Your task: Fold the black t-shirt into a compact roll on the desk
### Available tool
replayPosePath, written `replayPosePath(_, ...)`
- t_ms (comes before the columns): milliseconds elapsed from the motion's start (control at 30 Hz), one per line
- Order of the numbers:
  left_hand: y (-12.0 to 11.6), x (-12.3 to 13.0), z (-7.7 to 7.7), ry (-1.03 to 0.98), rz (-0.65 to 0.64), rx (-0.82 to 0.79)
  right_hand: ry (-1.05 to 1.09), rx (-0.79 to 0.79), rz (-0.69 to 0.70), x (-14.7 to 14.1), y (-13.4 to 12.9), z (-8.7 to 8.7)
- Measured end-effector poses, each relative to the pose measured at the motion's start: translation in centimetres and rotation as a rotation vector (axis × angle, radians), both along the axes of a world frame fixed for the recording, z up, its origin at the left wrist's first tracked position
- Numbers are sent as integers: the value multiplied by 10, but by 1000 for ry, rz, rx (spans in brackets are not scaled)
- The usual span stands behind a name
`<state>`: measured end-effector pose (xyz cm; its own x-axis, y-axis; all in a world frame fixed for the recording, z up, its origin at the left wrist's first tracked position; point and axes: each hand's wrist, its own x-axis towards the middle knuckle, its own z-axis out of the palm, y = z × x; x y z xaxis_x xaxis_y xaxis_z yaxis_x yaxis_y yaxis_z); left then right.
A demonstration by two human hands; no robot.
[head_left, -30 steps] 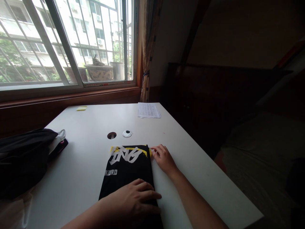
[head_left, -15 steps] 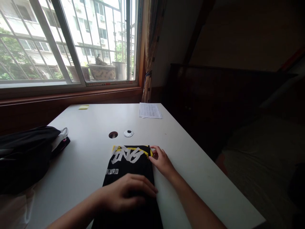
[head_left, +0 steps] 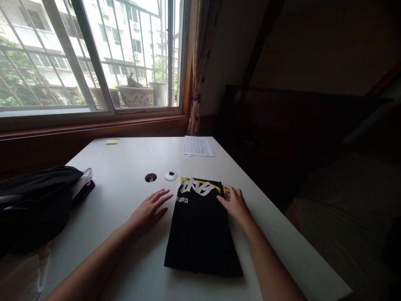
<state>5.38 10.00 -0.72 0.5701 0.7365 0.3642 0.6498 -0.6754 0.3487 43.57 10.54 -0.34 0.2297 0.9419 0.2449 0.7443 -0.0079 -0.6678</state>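
Observation:
A folded black shirt (head_left: 200,234) with grey lettering and a yellow band at its far end lies flat on the white table (head_left: 125,163). My right hand (head_left: 234,203) is closed at the shirt's far right corner, thumb on top and fingers curled at the edge. Left of the shirt, my left hand (head_left: 153,207) hovers with its fingers spread, holding nothing, its fingertips a little short of the cloth.
On the left, a heap of dark clothes (head_left: 34,205) covers the table's side. Behind the shirt are a round cable hole (head_left: 151,178) and its loose cover (head_left: 171,176). Papers (head_left: 199,146) and a yellow sticky note (head_left: 112,142) lie at the far edge, below the window (head_left: 138,54).
The shirt has slid right and away from me, with my right hand at its corner. My left hand has come off the shirt's top and moved to its left side, fingers opening.

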Motion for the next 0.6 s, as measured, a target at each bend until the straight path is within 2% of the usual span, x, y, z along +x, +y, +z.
replayPosePath(67, -6, 7, 4, 103, -110, 48, -5, -209, 87, 3, -8, 7)
replayPosePath(167, -13, 13, 9, 195, -210, 86, 168, -438, 242, 6, -23, 20)
replayPosePath(267, -14, 14, 11, 224, -226, 88, 363, -555, 358, 6, -41, 33)
replayPosePath(367, -13, 13, 10, 222, -227, 80, 445, -697, 417, 7, -61, 41)
replayPosePath(467, -13, 12, 9, 199, -235, 87, 425, -745, 438, 10, -80, 43)
replayPosePath(600, -13, 12, 8, 173, -235, 100, 365, -709, 445, 20, -103, 37)
